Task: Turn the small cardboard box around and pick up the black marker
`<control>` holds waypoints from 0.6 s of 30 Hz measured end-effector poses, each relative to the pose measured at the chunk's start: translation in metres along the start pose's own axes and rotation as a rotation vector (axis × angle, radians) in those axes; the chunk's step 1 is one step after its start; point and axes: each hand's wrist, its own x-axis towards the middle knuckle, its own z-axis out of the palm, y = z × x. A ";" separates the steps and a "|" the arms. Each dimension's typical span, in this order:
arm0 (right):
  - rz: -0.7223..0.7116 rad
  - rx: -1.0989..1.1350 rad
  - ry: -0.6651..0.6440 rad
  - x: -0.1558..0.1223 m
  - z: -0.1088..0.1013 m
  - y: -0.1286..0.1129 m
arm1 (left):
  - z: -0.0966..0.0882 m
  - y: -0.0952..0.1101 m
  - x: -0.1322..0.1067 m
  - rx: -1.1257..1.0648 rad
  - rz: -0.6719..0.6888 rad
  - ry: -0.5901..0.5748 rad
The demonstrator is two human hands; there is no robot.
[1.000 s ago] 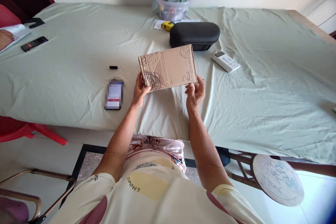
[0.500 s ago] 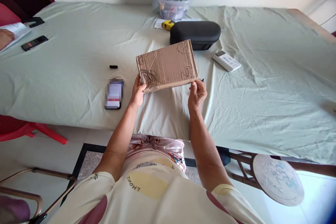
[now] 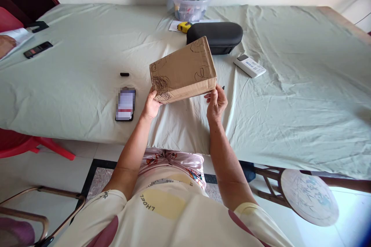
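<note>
A brown cardboard box (image 3: 181, 65) with dark scribbles at its corners is held tilted above the cloth-covered table. My left hand (image 3: 152, 104) grips its near left corner, thumb on the scribbled face and fingers underneath. At the near right corner, my right hand (image 3: 216, 102) touches the box with its fingers bent. A dark tip of what looks like a pen (image 3: 223, 87) sticks out beside that hand's knuckles; the rest is hidden in the hand. A small black cap (image 3: 124, 74) lies left of the box, above a phone (image 3: 125, 104).
Behind the box are a black hard case (image 3: 216, 34), a yellow tape measure (image 3: 184, 27) and a clear plastic tub (image 3: 189, 9). A white power bank (image 3: 249, 65) lies to the right. Another person's hand (image 3: 6, 45) rests on papers at far left, near a dark phone (image 3: 38, 49).
The box has tipped so that its near side face shows more, and its far right corner has risen slightly. Both hands stay at nearly the same places on it.
</note>
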 end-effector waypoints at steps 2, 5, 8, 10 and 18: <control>0.014 0.049 0.023 0.000 0.003 -0.001 | 0.000 -0.004 0.002 0.027 -0.012 -0.025; 0.021 0.076 0.037 0.000 0.006 -0.001 | 0.003 -0.009 0.003 0.053 0.004 -0.087; 0.014 0.091 0.068 0.001 0.007 -0.001 | 0.007 -0.012 0.002 0.061 0.056 -0.119; 0.009 0.103 0.087 0.001 0.007 -0.001 | 0.008 -0.013 0.001 0.076 0.093 -0.116; 0.030 0.156 0.025 -0.006 0.012 0.000 | 0.009 -0.021 0.003 0.354 0.279 0.008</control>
